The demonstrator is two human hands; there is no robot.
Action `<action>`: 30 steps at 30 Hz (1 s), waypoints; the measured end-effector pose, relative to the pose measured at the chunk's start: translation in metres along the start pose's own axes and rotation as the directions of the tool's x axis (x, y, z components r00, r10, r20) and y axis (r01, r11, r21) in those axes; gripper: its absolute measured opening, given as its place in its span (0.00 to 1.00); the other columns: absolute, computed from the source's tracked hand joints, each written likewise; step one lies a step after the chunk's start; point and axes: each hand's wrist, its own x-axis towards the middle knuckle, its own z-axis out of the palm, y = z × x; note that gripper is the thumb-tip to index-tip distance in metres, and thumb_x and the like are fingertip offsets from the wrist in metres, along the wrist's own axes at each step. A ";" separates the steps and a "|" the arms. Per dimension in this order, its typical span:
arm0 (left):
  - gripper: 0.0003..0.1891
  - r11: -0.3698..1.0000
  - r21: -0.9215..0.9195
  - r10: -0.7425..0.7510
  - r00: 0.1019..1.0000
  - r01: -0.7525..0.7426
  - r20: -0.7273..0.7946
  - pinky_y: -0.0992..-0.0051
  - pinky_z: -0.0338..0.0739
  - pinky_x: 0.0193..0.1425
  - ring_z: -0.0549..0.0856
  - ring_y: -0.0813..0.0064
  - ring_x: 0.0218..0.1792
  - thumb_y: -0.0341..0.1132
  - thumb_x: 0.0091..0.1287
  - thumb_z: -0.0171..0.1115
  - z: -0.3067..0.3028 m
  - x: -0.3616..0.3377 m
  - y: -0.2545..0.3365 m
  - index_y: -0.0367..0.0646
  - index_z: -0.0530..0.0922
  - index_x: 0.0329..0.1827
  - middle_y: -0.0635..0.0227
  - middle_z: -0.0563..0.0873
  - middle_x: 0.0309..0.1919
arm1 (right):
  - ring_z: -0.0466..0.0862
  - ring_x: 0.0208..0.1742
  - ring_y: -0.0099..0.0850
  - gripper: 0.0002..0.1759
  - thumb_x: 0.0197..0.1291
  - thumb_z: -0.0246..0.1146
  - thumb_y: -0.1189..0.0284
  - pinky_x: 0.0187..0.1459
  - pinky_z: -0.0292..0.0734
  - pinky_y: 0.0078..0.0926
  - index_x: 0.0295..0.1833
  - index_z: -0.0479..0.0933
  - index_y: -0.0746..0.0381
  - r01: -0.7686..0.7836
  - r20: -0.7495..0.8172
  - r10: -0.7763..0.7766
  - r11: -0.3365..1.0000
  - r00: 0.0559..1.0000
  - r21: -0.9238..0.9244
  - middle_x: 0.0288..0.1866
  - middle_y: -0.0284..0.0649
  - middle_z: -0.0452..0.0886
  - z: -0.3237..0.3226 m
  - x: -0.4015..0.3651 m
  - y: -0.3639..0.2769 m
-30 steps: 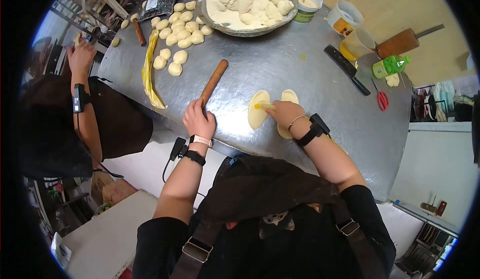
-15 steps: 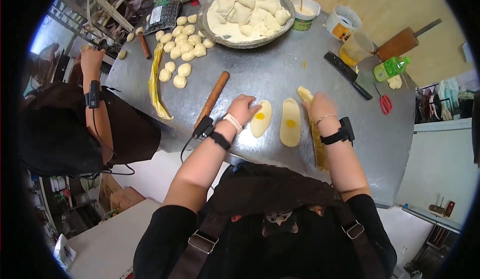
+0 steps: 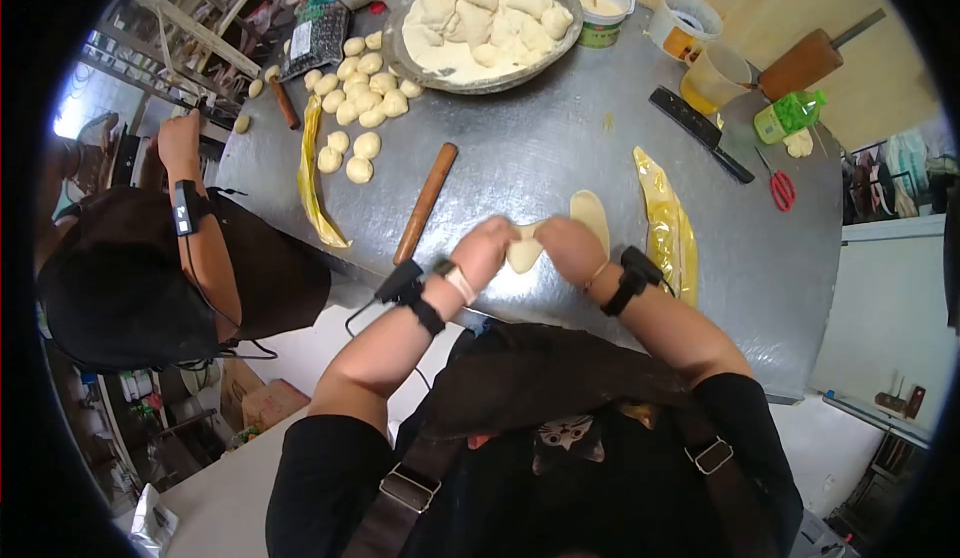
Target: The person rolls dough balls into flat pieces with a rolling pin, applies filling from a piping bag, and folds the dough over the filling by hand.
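My left hand [image 3: 487, 250] and my right hand [image 3: 573, 248] meet over a flat oval of dough [image 3: 523, 256] near the table's front edge. The fingers of both are closed on the dough's upper part, which is folded or drawn in there; exact finger placement is partly hidden. A second dough oval [image 3: 592, 212] lies just behind my right hand and is partly covered by it. Right of that hand lies a shiny yellow strip [image 3: 668, 223] that looks like plastic wrap. To the left of my hands rests a wooden rolling pin [image 3: 427, 203].
Several dough balls [image 3: 370, 98] sit beside a big metal bowl [image 3: 395, 48] of dough pieces and flour. Another yellow strip [image 3: 312, 183] lies at left. A cleaver [image 3: 700, 134], red scissors [image 3: 780, 186] and a green bottle [image 3: 790, 116] are at right. A co-worker's arm [image 3: 205, 228] is at left.
My right hand has let go of the yellow strip and moved left to the first oval. Both hands now hold that dough; its yellow spot no longer shows.
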 end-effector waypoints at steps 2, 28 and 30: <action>0.15 0.989 0.127 0.080 0.997 -0.079 0.000 0.64 0.77 0.52 0.81 0.54 0.50 0.24 0.61 0.61 0.023 -0.033 0.005 0.38 0.80 0.52 0.55 0.82 0.50 | 0.79 0.49 0.40 0.11 0.56 0.60 0.69 0.52 0.75 0.41 0.43 0.79 0.60 0.003 0.159 0.000 1.000 0.987 -0.020 0.43 0.40 0.81 0.015 -0.033 -0.009; 0.22 0.814 0.574 0.010 0.990 -0.089 0.139 0.63 0.69 0.46 0.76 0.68 0.53 0.40 0.67 0.59 -0.007 -0.028 0.026 0.46 0.77 0.63 0.73 0.79 0.65 | 0.56 0.79 0.42 0.25 0.65 0.59 0.56 0.72 0.42 0.69 0.62 0.76 0.59 -0.192 0.200 0.280 0.909 0.939 -0.371 0.71 0.32 0.70 -0.009 -0.041 -0.044; 0.20 0.845 0.530 -0.035 0.983 -0.066 0.178 0.65 0.68 0.46 0.77 0.69 0.51 0.39 0.67 0.59 -0.003 -0.043 0.041 0.46 0.79 0.61 0.73 0.80 0.64 | 0.56 0.78 0.43 0.25 0.62 0.62 0.57 0.72 0.43 0.69 0.61 0.77 0.61 -0.138 0.236 0.218 0.939 0.947 -0.316 0.69 0.32 0.71 -0.035 -0.030 -0.066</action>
